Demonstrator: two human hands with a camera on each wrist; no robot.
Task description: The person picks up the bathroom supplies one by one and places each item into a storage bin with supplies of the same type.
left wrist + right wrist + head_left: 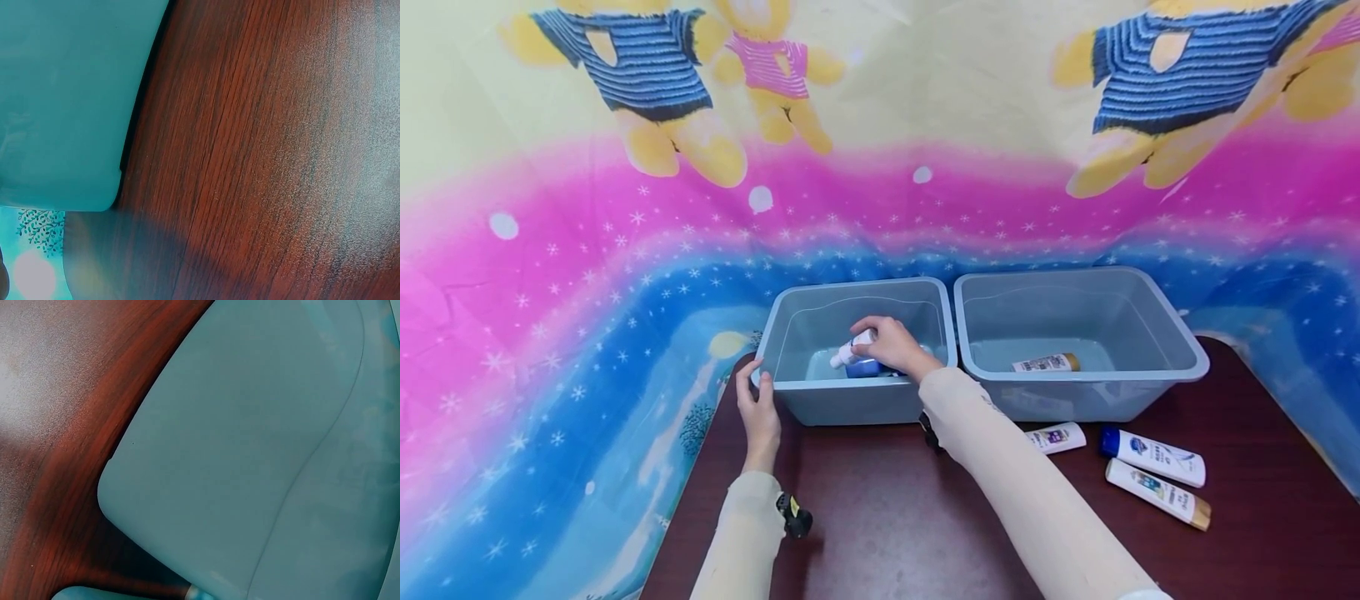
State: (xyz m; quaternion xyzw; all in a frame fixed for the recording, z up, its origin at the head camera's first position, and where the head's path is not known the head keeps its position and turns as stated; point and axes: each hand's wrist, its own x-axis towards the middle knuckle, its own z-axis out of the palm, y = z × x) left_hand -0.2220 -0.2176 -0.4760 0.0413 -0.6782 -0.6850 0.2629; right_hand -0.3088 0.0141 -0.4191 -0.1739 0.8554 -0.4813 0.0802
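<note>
My right hand reaches into the left grey plastic bin and grips a small white bottle, tilted with its narrow white end down to the left. Under it lies a blue item on the bin's floor, partly covered by the bottle and hand. At the bin's front left corner my left hand holds the rim between thumb and fingers. The left wrist view shows the bin's outer wall beside the table. In the right wrist view a bin wall fills most of the picture.
A second grey bin stands close on the right, with a gold-capped tube inside. In front of it on the dark wooden table lie a white tube, a blue-capped white bottle and a gold-capped white bottle. A printed cloth hangs behind.
</note>
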